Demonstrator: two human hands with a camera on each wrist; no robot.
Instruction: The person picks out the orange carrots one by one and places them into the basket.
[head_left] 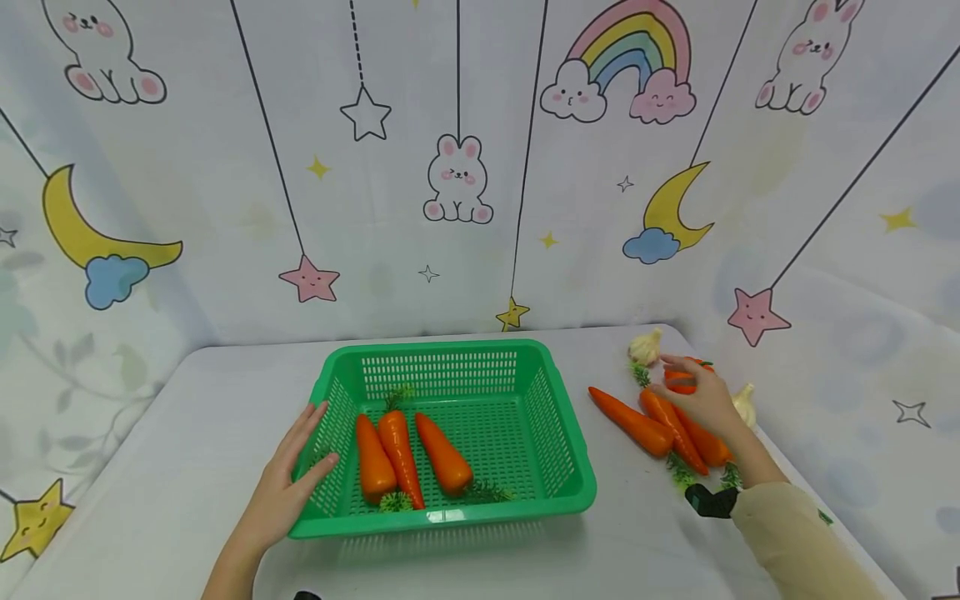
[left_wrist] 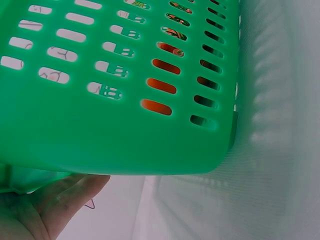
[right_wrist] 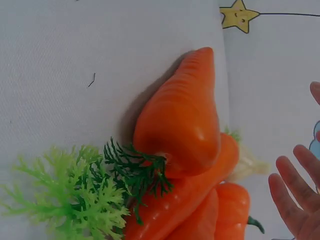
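Observation:
My left hand [head_left: 281, 479] rests at the left side of a green plastic basket [head_left: 525, 507], fingers extended. The left wrist view shows the thumb [left_wrist: 75, 200] against the basket's rim. Inside lie a carrot [head_left: 375, 462], a thinner carrot [head_left: 401, 450] and another carrot [head_left: 444, 454], with leafy tops. My right hand [head_left: 705, 400] hovers over a group of vegetables on the right, fingers spread, holding nothing in the right wrist view. Below it are a carrot [head_left: 633, 423], a second carrot [head_left: 671, 425] and a third, partly hidden carrot [head_left: 712, 446].
An orange pepper [head_left: 678, 383] lies partly behind the right hand. One garlic bulb [head_left: 645, 347] sits at the table's back right, another garlic bulb [head_left: 745, 405] near the right edge. A white cloth [head_left: 225, 400] covers the table, and a patterned curtain [head_left: 375, 208] hangs behind.

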